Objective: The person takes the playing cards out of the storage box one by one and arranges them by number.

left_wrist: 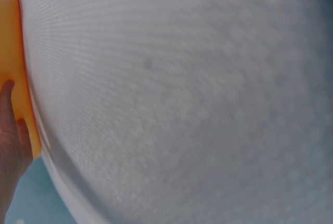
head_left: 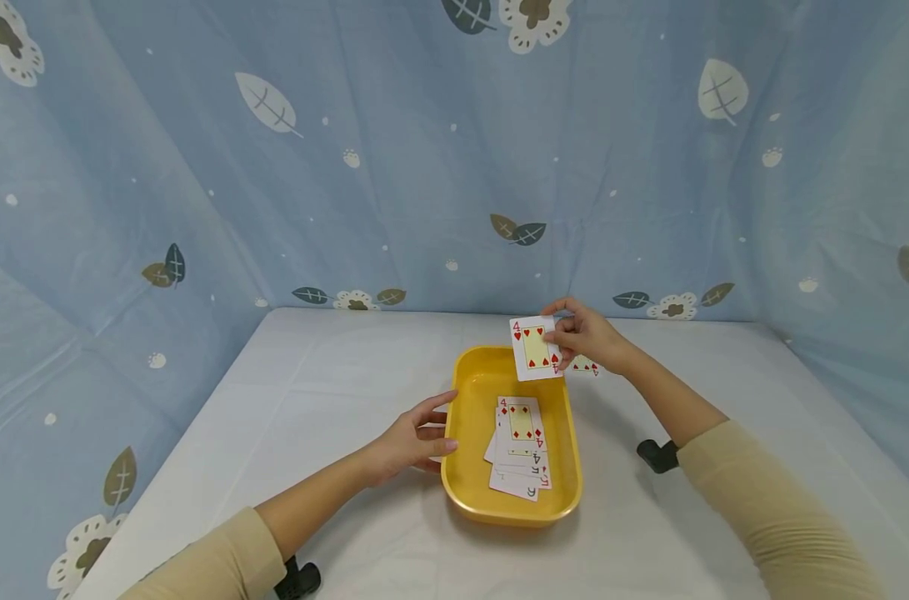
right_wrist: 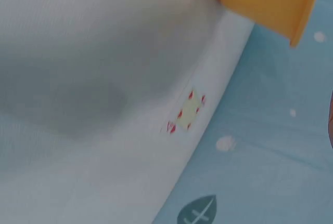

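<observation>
Item: four of hearts [head_left: 532, 347], pinched by right hand [head_left: 585, 336] at tray's [head_left: 469, 367] 12 o'clock. Left hand [head_left: 412, 437], apparently relaxed, steadies rim. Lower flat onto stack [head_left: 520, 450].

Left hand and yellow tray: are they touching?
Touching. In the left wrist view, the left hand has fingers pressed against the yellow tray wall; the head view agrees.

The head camera looks forward and down over the whole tabletop [head_left: 334, 375]. Both wrist cameras sit close, skimming its white cloth. All three views share the yellow tray [head_left: 469, 433] [left_wrist: 13, 68] [right_wrist: 265, 0].
</observation>
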Available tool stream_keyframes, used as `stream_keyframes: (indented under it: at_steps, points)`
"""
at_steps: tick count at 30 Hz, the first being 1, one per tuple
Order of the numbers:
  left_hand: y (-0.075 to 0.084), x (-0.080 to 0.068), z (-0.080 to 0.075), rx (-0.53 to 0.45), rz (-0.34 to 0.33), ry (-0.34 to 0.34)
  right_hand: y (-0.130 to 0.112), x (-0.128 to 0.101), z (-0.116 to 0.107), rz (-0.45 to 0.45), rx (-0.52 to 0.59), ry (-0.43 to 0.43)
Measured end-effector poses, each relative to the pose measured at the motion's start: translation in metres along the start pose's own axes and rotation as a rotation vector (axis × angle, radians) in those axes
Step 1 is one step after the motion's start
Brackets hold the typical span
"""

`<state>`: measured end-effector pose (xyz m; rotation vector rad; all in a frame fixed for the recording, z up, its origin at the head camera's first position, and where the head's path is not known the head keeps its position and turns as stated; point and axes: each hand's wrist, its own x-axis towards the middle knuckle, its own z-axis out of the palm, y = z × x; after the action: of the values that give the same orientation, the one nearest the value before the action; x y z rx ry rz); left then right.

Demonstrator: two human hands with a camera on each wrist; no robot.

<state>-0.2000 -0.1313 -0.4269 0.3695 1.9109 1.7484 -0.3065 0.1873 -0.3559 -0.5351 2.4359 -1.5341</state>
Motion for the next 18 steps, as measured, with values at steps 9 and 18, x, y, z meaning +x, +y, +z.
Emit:
stream_keyframes:
  at_steps: [9,18]
  points:
    - [0.000,-0.001,0.000,-0.001,0.005,-0.001,0.010,-0.006,-0.026,0.014,-0.041,0.079]
    - [0.001,-0.002,0.001,0.002,0.001,0.004,0.021,-0.015,-0.048,0.017,-0.063,0.144]
